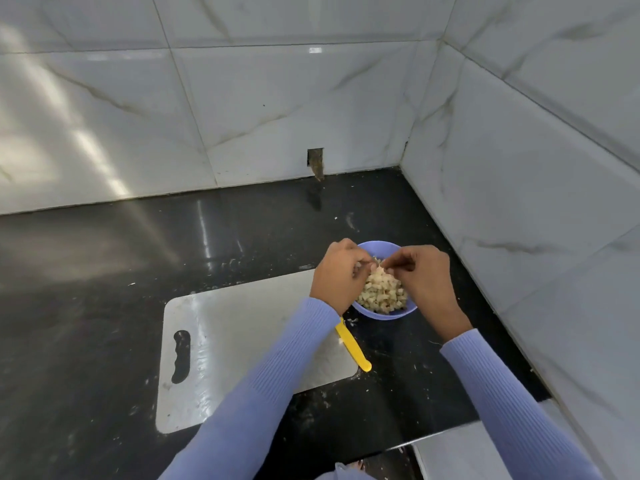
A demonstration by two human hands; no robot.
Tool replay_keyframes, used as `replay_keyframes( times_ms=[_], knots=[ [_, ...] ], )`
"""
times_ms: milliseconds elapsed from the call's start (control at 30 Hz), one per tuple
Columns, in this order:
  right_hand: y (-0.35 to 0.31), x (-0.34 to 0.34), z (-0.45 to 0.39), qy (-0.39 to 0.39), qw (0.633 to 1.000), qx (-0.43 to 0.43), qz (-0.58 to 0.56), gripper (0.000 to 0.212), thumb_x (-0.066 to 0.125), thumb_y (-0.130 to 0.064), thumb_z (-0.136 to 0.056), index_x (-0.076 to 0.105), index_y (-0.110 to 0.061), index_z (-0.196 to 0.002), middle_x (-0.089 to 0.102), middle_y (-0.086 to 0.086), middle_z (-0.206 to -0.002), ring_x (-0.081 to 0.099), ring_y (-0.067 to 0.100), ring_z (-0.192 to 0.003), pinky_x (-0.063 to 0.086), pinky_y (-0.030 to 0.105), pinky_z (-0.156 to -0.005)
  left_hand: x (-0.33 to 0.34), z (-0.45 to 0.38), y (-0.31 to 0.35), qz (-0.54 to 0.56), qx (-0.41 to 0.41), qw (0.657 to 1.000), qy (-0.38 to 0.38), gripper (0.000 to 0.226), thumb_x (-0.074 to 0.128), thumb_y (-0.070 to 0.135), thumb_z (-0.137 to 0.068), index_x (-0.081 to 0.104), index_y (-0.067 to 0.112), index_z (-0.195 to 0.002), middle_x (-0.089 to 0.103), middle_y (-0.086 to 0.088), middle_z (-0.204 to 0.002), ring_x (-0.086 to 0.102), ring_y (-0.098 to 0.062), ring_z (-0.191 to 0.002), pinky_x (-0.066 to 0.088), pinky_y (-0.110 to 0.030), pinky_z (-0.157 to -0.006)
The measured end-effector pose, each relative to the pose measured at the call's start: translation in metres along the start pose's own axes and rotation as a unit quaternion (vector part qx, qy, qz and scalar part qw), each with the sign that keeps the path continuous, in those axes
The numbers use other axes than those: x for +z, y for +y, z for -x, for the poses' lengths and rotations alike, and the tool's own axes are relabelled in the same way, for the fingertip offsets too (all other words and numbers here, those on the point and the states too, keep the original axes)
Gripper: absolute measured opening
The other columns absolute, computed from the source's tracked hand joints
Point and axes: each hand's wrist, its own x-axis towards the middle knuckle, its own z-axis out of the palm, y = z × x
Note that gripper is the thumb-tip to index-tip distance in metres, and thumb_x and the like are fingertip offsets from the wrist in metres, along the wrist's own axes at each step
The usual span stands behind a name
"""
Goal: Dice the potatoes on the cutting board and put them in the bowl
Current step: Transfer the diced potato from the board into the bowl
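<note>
Lilac sleeves [242, 393] are seen nearest the viewer, reaching away toward a small lilac bowl [381, 315] set on the black counter [86, 306] at the far right corner of a white cutting board [225, 323]. Diced potatoes [381, 292] are heaped in the bowl to about rim height. Both hands are held over the heap: the left hand [337, 275] and the right hand [427, 278] have their fingers curled inward, fingertips close together above the dice; a few pieces appear to be pinched, though how much is held cannot be told. A yellow-handled knife [353, 344] is laid on the board's right edge, its blade hidden under the left sleeve. No whole potato is visible on the board, so the task is judged nearly done. The dice are judged light, firm, wet and slippery, likely to stick to skin; they are best gathered by scooping with cupped fingers rather than pinching singly.
</note>
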Motion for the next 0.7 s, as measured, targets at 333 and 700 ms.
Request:
replay_keyframes(
  times_ms=[333, 700],
  knots=[
    [0.007, 0.0, -0.004, -0.066, 0.994, 0.053, -0.066, 0.022, 0.064, 0.008, -0.082, 0.06, -0.012, -0.09, 0.066, 0.002, -0.087, 0.065, 0.007, -0.08, 0.053, 0.015, -0.071, 0.0, 0.004, -0.005, 0.002, 0.006, 1.0, -0.01, 0.005, 0.072, 0.021, -0.081, 0.073, 0.02, -0.085, 0.056, -0.001, -0.103, 0.044, -0.012, -0.098, 0.042, -0.024, -0.079],
    [0.0, 0.03, 0.02, -0.004, 1.0, -0.008, -0.025, 0.01, 0.064, -0.008, -0.089, 0.07, -0.008, -0.097, 0.068, -0.001, -0.089, 0.06, 0.009, -0.08, 0.042, 0.005, -0.068, -0.019, 0.02, -0.029, 0.036, -0.028, 0.999, -0.012, 0.01, 0.066, 0.024, -0.087, 0.073, 0.023, -0.094, 0.059, 0.006, -0.099, 0.046, -0.009, -0.095, 0.036, -0.014, -0.073]
  ],
)
